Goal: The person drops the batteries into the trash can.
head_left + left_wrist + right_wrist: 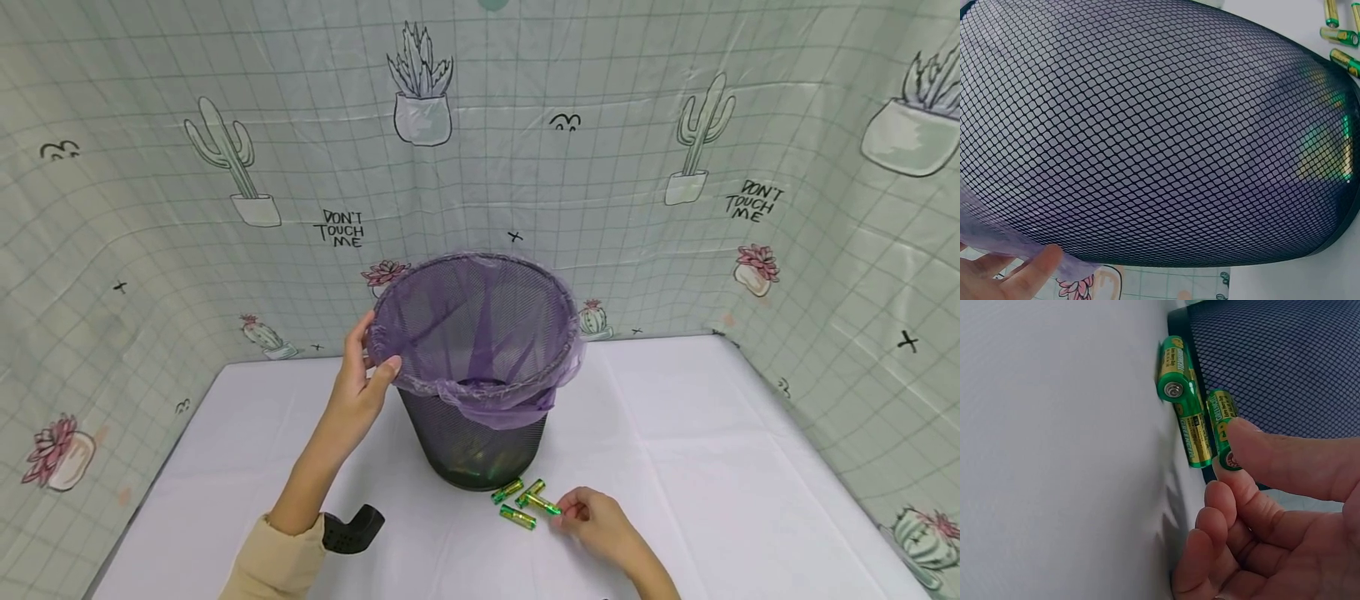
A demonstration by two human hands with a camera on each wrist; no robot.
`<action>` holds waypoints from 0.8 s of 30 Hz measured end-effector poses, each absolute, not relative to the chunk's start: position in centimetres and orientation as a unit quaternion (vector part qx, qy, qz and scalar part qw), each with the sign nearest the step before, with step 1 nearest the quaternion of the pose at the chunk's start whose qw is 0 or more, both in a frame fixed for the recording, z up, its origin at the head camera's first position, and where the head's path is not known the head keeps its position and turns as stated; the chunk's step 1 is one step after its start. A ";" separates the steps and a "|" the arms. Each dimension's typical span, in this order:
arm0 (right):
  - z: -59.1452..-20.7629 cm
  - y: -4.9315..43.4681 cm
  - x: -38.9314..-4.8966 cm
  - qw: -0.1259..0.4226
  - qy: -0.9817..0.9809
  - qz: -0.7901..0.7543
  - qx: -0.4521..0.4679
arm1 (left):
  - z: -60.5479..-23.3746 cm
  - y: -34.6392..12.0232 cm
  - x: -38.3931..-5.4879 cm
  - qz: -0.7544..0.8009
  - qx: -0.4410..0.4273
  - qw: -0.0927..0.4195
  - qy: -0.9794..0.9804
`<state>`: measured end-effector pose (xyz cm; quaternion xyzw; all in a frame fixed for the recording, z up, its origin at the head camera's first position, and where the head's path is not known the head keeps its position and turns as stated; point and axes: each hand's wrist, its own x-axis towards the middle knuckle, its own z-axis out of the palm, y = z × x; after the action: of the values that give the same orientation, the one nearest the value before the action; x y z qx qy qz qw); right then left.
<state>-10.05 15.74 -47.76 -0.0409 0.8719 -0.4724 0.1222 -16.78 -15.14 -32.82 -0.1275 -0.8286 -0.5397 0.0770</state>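
A black mesh wastebasket (472,446), lined with a translucent purple bag (501,412) folded over its rim, tilts toward me on the white table. My left hand (360,385) holds the rim at the left, thumb outside on the bag. Beside the base, my right hand (598,527) pinches the end of a green-and-gold battery (1222,419) between thumb and forefinger. Several matching batteries are close by, one (517,517) nearer me and one (507,490) against the base. Through the mesh, green and gold shapes (1325,150) show blurred at the bottom.
A black curved piece (354,531) is strapped at the left wrist, by a beige sleeve (279,560). Behind the table hangs a grid-patterned cloth (487,183) printed with cacti, which also rises along both sides. The white tabletop (675,433) extends to the right of the wastebasket.
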 end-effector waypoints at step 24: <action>-40.0 16.1 -9.6 0.014 0.859 -0.504 -0.091 | -32.9 -15.2 -16.8 -0.535 -0.128 0.081 -0.831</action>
<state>-9.64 16.07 -40.01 -0.0914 0.8586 -0.5042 0.0143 -16.82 -15.16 -32.88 -0.1282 -0.8313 -0.5349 0.0806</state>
